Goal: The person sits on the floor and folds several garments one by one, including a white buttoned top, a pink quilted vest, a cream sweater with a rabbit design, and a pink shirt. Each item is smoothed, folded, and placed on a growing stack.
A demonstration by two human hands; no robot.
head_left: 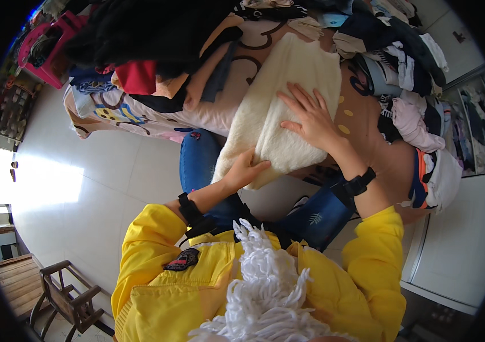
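A cream, fluffy garment (276, 85), folded into a long shape, lies in front of me over the near edge of the bed; its exact kind cannot be made out. Its lower end hangs toward my knees. At the near left part, my left hand (243, 172) grips it, thumb on top and the other fingers partly hidden in the fabric. Farther up on the right side, my right hand (309, 118) rests flat on the cloth with its fingers spread.
Dark clothes (140, 34) with red and tan pieces are heaped at the left. More folded clothes (419, 119) lie in piles at the right. Underneath is a patterned bedspread (157, 118). A pink plastic chair (43, 54) is at the far left, and a wooden chair (71, 299) at the lower left.
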